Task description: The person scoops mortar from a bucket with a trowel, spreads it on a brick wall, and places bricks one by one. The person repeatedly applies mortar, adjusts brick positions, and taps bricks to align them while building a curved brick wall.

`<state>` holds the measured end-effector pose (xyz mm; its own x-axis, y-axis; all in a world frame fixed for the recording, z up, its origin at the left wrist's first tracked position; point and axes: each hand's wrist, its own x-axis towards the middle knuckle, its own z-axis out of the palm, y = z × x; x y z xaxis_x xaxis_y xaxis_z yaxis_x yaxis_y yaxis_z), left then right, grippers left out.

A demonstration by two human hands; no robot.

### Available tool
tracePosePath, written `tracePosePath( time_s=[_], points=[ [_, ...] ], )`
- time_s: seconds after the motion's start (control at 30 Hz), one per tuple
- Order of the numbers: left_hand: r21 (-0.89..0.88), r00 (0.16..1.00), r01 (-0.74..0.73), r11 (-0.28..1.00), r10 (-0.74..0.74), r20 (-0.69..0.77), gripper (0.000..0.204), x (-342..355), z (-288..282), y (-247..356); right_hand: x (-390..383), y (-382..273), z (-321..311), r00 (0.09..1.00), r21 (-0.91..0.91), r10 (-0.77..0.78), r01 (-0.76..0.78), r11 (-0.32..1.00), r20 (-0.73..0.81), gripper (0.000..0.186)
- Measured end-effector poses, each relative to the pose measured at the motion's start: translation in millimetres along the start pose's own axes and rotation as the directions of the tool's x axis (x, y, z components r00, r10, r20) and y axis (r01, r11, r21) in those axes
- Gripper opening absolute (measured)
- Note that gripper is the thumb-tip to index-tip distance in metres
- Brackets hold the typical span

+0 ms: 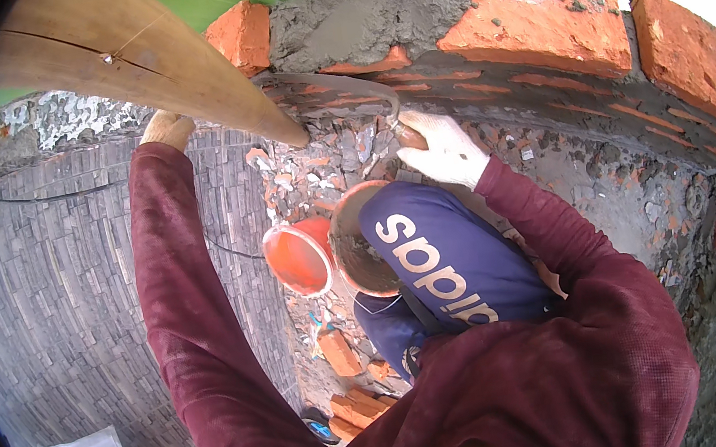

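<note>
Right grip (446, 153): gloved in white, wrapped round the wooden handle of the trowel (372, 87);
Trowel: blade lying along the inner face of the brick wall, just below the wet mortar (367, 16);
Left grip (169, 131): gloved, beside the wooden post (146, 57), fingers partly hidden; cannot tell whether it grasps anything;
Wall top: bricks (544, 18) either side of the mortar;
Buckets: orange bucket (316, 229) beside a wider bucket (363, 194), near the blue trousers (447, 248)
</note>
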<state>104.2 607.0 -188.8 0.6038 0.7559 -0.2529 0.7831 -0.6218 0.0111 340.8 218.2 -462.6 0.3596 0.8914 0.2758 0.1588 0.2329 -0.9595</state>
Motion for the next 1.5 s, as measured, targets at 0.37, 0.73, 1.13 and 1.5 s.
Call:
tracePosePath(
  time_s=[0.37,0.73,1.13,1.5],
  points=[
    [-0.725,0.845,-0.279,0.630,-0.197,-0.497,0.072,-90.3,24.0,44.4,69.6,-6.4,67.4,0.960,-0.278,0.035,0.046,0.960,0.277,0.054],
    [-0.938,0.894,0.015,0.345,-0.424,-0.142,0.053,-413.2,252.6,59.7,49.7,-57.2,26.7,0.956,-0.051,0.229,-0.224,0.973,0.183,0.052],
    [-0.750,0.660,0.337,0.569,-0.711,-0.243,0.051,-495.4,426.0,154.4,3.1,-308.5,-29.5,0.817,-0.736,-0.009,0.523,0.430,0.576,0.024],
    [-0.786,0.644,0.221,0.577,-0.692,-0.327,0.047,-486.9,441.4,146.7,295.3,-319.2,172.9,0.587,-0.426,0.380,0.797,-0.429,0.715,0.031]
  ],
)
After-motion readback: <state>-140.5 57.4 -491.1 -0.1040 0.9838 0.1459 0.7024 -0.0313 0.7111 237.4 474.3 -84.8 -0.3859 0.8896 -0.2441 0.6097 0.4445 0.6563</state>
